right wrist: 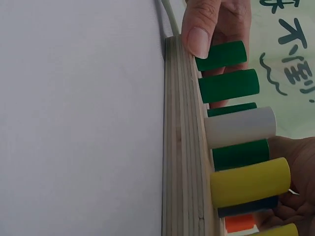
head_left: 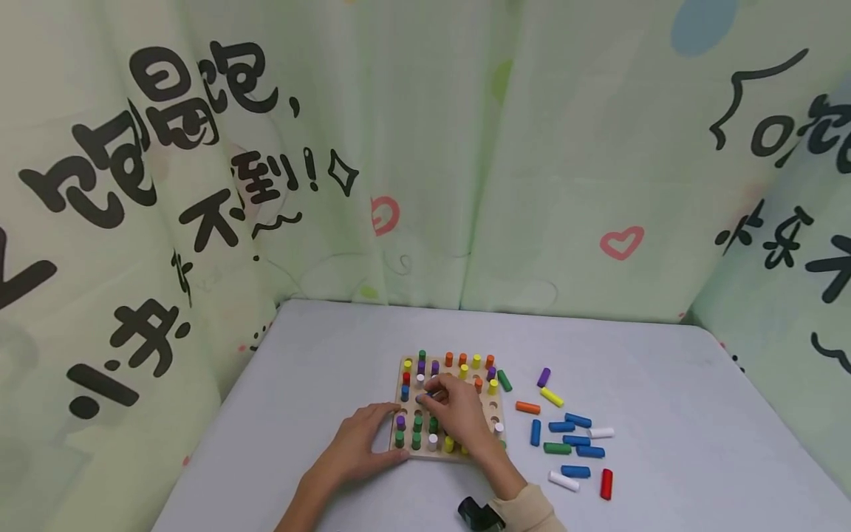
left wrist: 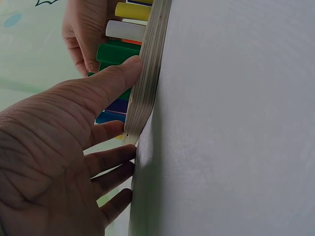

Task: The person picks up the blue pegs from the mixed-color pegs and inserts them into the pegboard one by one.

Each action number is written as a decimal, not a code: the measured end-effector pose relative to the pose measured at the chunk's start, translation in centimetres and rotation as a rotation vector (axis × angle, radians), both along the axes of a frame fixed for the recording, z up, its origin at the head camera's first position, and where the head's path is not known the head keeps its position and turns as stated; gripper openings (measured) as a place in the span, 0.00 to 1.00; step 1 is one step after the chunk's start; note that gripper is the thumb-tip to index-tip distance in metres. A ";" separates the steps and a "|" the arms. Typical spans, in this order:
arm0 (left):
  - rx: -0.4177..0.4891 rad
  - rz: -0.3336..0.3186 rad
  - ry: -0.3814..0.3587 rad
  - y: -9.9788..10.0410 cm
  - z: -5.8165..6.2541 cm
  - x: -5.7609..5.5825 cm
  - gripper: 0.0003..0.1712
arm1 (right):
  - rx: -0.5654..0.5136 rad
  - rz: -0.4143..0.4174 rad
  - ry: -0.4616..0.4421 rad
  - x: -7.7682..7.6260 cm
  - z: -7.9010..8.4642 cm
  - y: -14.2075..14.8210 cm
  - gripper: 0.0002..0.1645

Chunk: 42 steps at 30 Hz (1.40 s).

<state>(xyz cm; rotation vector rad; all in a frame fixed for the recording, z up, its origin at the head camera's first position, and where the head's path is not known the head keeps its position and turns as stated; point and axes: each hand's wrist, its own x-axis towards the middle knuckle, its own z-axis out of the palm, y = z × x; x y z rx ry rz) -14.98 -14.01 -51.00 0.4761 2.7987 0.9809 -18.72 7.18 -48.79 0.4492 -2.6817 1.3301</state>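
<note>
A wooden pegboard (head_left: 493, 416) stands on the table, filled with rows of coloured pegs. My left hand (head_left: 364, 443) steadies its near left corner; the thumb presses the front edge and spread, nearly straight fingers touch the left side. In the left wrist view that thumb (left wrist: 115, 81) lies beside green pegs (left wrist: 117, 53). Over the board's middle, my right hand (head_left: 459, 414) has thumb and index finger pinched together at a dark blue peg (head_left: 428, 395), mostly hidden by the fingertips. Green pegs (right wrist: 229, 86), a white peg (right wrist: 241, 128) and a yellow peg (right wrist: 251, 183) stand along the front row.
Loose pegs lie right of the board: several blue ones (head_left: 575, 441), a red peg (head_left: 606, 485), white pegs (head_left: 564, 481), an orange peg (head_left: 528, 407), a yellow peg (head_left: 552, 397), a purple peg (head_left: 544, 377) and green ones (head_left: 557, 448). A printed curtain (head_left: 545, 185) hangs around the table (head_left: 698, 414).
</note>
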 end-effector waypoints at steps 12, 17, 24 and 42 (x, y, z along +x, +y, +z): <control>0.003 -0.013 -0.013 0.1 0.2 0.2 0.45 | -0.027 -0.017 0.040 0.2 -0.3 -0.5 0.08; 0.012 -0.017 0.004 0.0 0.3 0.3 0.45 | -0.023 -0.014 0.050 0.1 -0.2 -0.5 0.09; 0.009 -0.005 0.010 0.0 0.3 0.1 0.45 | -0.008 -0.024 0.061 0.4 0.4 -0.6 0.09; 0.001 0.001 0.003 0.2 0.3 0.2 0.45 | -0.035 -0.050 0.147 2.9 2.2 0.5 0.10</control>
